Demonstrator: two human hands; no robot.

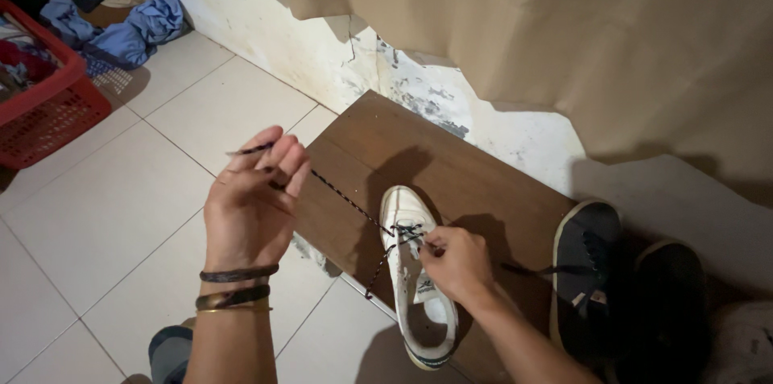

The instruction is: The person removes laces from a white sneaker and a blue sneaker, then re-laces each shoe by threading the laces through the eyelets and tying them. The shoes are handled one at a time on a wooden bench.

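A white sneaker (415, 287) stands on a brown wooden board (459, 171), toe pointing away from me. A dark speckled shoelace (346, 200) runs taut from its eyelets up and left to my left hand (254, 203), which pinches the lace's end between its fingers. My right hand (457, 263) rests on the shoe's tongue area, its fingers closed on the lace at the eyelets. A loose part of the lace hangs down beside the shoe's left side. Bracelets circle my left wrist.
Two dark shoes (586, 271) lie to the right of the board. A red basket (44, 98) and a heap of blue clothes (121, 18) sit at the far left on the tiled floor (121, 215). A beige curtain (564, 30) hangs over the stained wall.
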